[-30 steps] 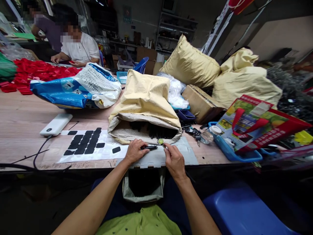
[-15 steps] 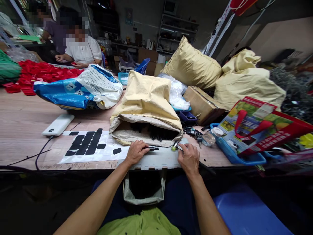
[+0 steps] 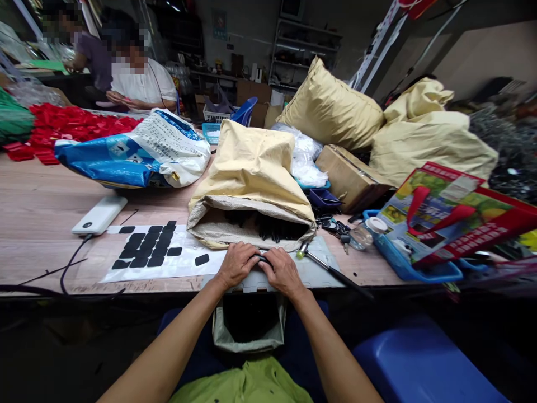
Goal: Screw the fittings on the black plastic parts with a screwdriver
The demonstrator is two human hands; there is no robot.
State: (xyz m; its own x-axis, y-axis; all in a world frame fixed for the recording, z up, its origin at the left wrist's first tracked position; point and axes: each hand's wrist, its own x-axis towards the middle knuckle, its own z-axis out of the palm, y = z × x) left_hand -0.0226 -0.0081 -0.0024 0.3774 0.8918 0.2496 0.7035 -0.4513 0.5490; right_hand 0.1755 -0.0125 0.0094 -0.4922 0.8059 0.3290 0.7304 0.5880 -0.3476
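Both hands hold a small black piece between them, above the grey board [image 3: 325, 258] at the table's front edge. My left hand [image 3: 240, 264] pinches its left end, and my right hand [image 3: 283, 270] has its fingers closed on the right end. Just behind them, the beige sack [image 3: 255, 162] lies with its mouth toward me and black pieces [image 3: 274, 226] inside. A small hammer [image 3: 331, 268] with a yellowish tip and black handle rests on the board, right of my right hand. Below the edge, an open bag [image 3: 249, 344] sits at my lap.
Left are a white sheet with black pads [image 3: 146, 246], a white power bank [image 3: 99, 215] with a cable and a blue-white sack [image 3: 138, 151]. Right are keys, a jar [image 3: 361, 235] and a blue basket [image 3: 398, 263]. Two people sit at the back left; a blue stool [image 3: 423, 364] stands right.
My right hand has let go of the hammer, which now lies on the board, and has moved left to the black piece beside my left hand.
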